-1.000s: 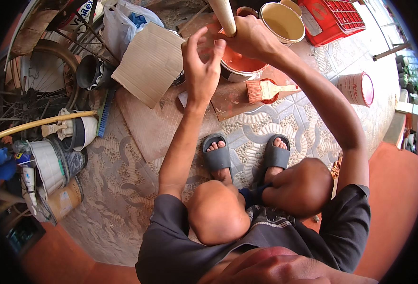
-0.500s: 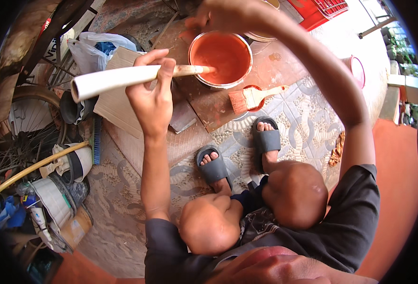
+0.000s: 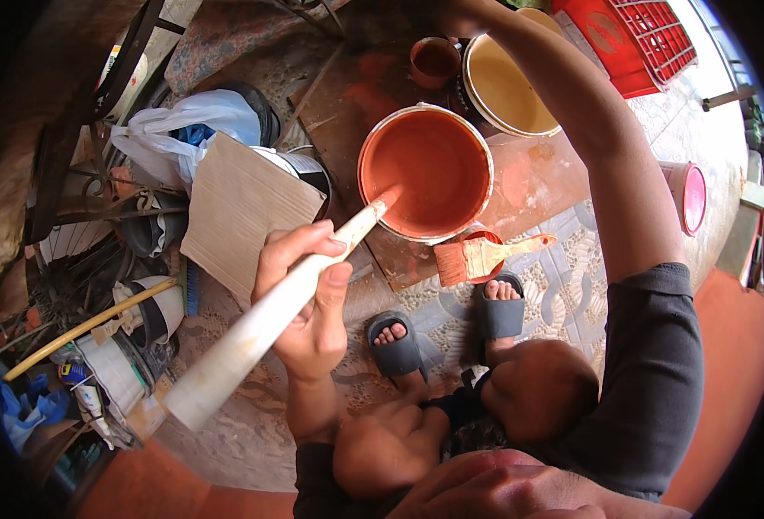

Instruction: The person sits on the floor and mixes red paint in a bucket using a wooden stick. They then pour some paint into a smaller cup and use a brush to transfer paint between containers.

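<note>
Left hand [image 3: 308,333] wrapped around a pale pole [image 3: 235,368], thumb on the near side. Pole tilted; thick end toward the person, narrow tip in the orange paint [image 3: 447,186] of a round bucket [image 3: 468,143]. Bucket stands on a stained brown board [image 3: 564,169], just back from its near edge. Right hand [image 3: 468,16] beyond the bucket, dark and cut by the frame; cannot tell whether it grips anything. Nearest to it: a pail with a yellowish inside [image 3: 507,86] and a small brown pot [image 3: 434,60]. Flat brush [image 3: 464,259], bristles orange, lies across a small round container [image 3: 486,233] at the board's near edge.
</note>
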Tool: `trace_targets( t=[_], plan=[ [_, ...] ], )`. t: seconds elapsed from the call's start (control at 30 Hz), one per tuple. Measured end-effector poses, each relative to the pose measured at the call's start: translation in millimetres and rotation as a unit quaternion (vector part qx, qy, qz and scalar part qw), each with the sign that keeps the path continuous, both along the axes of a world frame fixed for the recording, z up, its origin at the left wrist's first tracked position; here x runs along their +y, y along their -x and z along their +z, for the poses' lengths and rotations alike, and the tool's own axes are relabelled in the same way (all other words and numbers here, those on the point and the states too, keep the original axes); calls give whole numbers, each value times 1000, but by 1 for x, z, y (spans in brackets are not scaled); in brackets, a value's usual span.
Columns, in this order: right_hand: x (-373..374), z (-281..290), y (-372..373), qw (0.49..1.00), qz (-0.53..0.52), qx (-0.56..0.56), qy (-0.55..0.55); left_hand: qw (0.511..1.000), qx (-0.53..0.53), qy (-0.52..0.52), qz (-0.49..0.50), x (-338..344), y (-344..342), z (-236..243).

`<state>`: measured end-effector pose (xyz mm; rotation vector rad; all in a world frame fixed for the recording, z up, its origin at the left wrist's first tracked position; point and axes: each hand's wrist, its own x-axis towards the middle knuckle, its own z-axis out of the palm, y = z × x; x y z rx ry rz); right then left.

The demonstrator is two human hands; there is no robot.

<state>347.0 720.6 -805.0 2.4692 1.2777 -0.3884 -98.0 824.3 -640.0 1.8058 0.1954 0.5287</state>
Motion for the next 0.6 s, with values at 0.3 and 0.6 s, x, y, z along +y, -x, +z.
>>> trace_targets(
  t=[0.3,0.6],
  plan=[
    [0,2,-8,999,21,46,6,1000,11,5,7,3,-9,0],
    [-6,32,1,996,36,74,-38,1000,18,0,1,2,-9,-2]
  ],
)
